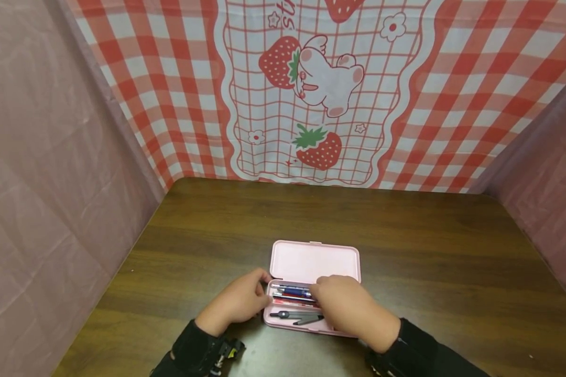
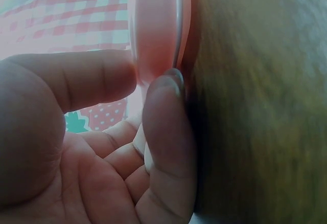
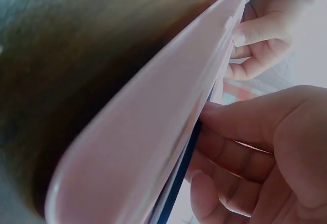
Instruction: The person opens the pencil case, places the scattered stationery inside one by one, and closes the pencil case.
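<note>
— So, where does everything stand?

— A pink pencil case (image 1: 313, 262) lies open on the bench (image 1: 405, 246), lid tipped back away from the person. The left hand (image 1: 238, 303) steadies the case's left end: in the left wrist view its thumb and a fingertip (image 2: 163, 96) pinch the pink rim (image 2: 156, 24). The right hand (image 1: 349, 306) lies over the tray with fingers curled down among the pens (image 1: 292, 293); whether it has one pinched, I cannot tell, since the fingertips are hidden.

— And that dark tool just this side of the right grip?

— A compass (image 1: 297, 316), lying loose in the near part of the tray, apart from the fingers.

— How would you handle the step?

— I'd judge it best to keep the left grip firm so the case doesn't slide, single out one pen with fingertip and thumb, and lift straight up, clear of the compass point and the lid.
</note>
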Demonstrator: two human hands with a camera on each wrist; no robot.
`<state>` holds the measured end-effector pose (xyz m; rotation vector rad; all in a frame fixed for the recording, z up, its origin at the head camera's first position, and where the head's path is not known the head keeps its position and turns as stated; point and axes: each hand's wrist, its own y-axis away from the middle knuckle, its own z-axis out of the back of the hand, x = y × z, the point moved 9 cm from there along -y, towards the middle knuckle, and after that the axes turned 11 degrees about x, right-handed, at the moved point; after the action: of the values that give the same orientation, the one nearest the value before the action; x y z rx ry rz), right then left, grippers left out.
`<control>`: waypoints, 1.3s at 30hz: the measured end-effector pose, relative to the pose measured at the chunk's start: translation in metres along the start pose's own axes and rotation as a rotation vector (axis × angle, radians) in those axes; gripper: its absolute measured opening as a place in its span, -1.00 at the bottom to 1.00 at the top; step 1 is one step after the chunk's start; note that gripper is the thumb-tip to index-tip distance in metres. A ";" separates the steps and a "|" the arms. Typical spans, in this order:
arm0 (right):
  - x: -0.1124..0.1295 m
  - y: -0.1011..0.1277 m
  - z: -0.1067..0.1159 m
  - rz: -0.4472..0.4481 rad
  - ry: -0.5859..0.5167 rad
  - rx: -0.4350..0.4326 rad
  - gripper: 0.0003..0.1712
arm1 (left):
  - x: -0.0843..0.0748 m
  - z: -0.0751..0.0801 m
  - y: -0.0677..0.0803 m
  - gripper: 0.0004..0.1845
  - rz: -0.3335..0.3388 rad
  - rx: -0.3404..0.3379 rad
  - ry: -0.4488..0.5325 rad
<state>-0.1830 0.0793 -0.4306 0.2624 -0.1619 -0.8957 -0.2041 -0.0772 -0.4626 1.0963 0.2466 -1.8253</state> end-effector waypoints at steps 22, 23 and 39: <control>-0.027 -0.003 -0.007 -0.139 -0.374 -0.033 -0.72 | 0.001 0.001 0.001 -0.71 0.004 0.000 0.000; -0.028 -0.003 -0.007 -0.143 -0.388 -0.030 -0.74 | 0.001 0.001 0.001 -0.71 0.003 -0.001 -0.001; -0.076 0.052 -0.001 -0.375 -0.565 -0.310 -0.69 | 0.001 0.000 -0.002 -0.70 0.027 0.003 -0.016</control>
<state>-0.1908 0.1707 -0.4189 -0.2662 -0.5023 -1.3373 -0.2060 -0.0766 -0.4636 1.0815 0.2183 -1.8108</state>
